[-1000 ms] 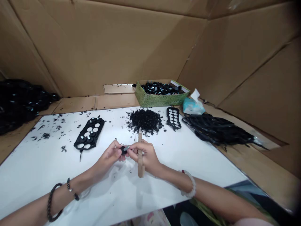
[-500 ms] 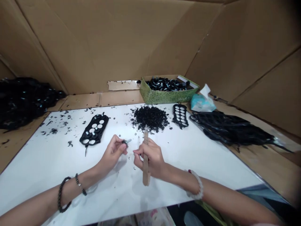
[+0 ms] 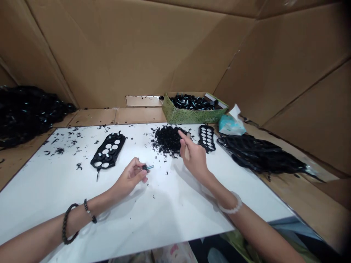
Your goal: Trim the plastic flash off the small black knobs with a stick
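Observation:
Near the centre of the white board (image 3: 175, 204), my left hand (image 3: 135, 173) pinches a small black part with a metal pin (image 3: 149, 167) that points right. My right hand (image 3: 193, 153) is at the right edge of the pile of small black rings (image 3: 168, 139), index finger extended over it. A wooden-handled tool (image 3: 187, 151) is held in that hand, mostly hidden by the fingers. Left of my left hand lies a black frame with round holes (image 3: 108, 150), with several pinned parts in it. Another holed black frame (image 3: 206, 138) lies behind my right hand.
A green box (image 3: 192, 116) full of black pinned parts stands at the back. Right of it are a tissue pack (image 3: 231, 124) and bagged black pieces (image 3: 263, 153). A dark heap (image 3: 30, 115) sits far left. Cardboard walls (image 3: 137, 47) surround the board.
My right hand has moved forward and right to the ring pile, its index finger now stretched out and the tool mostly hidden. My left hand keeps the pinned part in nearly the same place.

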A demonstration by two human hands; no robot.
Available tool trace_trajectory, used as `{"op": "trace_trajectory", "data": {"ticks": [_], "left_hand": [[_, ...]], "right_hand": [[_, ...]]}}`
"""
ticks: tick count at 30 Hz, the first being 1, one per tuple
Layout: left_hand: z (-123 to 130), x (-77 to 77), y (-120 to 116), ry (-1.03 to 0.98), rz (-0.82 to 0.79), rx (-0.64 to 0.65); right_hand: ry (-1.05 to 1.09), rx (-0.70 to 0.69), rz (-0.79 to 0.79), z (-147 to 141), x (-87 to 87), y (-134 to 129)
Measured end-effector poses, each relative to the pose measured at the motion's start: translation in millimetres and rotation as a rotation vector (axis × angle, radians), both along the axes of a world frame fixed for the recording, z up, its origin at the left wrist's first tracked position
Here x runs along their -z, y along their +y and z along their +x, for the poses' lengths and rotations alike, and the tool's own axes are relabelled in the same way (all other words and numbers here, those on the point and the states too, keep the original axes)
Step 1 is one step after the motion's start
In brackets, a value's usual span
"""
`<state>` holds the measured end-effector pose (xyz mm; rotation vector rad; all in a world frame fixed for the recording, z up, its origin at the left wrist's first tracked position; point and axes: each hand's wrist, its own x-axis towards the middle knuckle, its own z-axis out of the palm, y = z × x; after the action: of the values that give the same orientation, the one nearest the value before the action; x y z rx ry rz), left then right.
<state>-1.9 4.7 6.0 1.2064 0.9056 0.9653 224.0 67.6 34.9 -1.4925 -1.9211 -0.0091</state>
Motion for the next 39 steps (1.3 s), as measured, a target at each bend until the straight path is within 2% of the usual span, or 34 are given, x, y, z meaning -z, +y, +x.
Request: {"op": "trace_trajectory", "data": {"ticks": [3,7,10,13,14,15,17,18,19,21,24,28,33,36,39], "left_hand": [[0.4,1.6,0.5,-0.023,-0.013,0.019],[-0.3,5.4,0.3,-0.025,-0.001,0.075],[-1.8,7.4,-0.6,-0.016,0.022,0.115],[-4.0,8.2,-1.1,-0.021,0.017,0.088],[-4.8,8.6,-0.9,-0.025,0.012,0.073],[-5.6,9.2,-0.4,-0.030,0.004,0.060],[-6.9,10.5,0.9,-0.034,-0.015,0.041],[-7.2,10.9,1.6,-0.034,-0.025,0.031],[-7.3,11.0,2.1,-0.035,-0.035,0.024],[-6.4,9.7,2.5,-0.031,-0.049,0.044],[-3.5,5.0,1.4,0.000,-0.054,0.116],[-0.3,0.3,-1.6,0.101,0.023,0.183],[-0.2,-2.4,-6.2,0.319,0.172,0.269],[-0.6,-4.0,-8.4,0.360,0.235,0.295],[-1.0,-4.2,-9.4,0.368,0.265,0.295]], "right_hand": [[0.015,-0.265,-0.046,-12.2,0.1,-12.9],[-0.216,-0.536,-0.026,-32.9,11.4,-33.1],[-0.399,-0.668,0.163,-37.9,20.5,-33.8],[-0.578,-0.796,0.350,-24.4,7.5,-9.6],[-0.575,-0.745,0.354,-16.3,-3.3,3.0],[-0.558,-0.570,0.325,-7.3,-16.0,16.4],[-0.472,0.004,0.216,10.2,-41.5,40.5],[-0.455,0.193,0.146,16.9,-51.5,48.9],[-0.459,0.286,0.095,21.4,-58.1,53.7],[-0.485,0.302,0.024,22.8,-59.9,52.3],[-0.516,0.201,-0.048,8.4,-41.4,32.8],[-0.520,-0.057,-0.112,-30.2,-20.4,13.3],[-0.588,-0.457,-0.146,-100.8,-25.2,25.8],[-0.590,-0.560,-0.191,-147.5,-21.7,37.2],[-0.594,-0.569,-0.210,-184.5,-9.9,42.5]]}}
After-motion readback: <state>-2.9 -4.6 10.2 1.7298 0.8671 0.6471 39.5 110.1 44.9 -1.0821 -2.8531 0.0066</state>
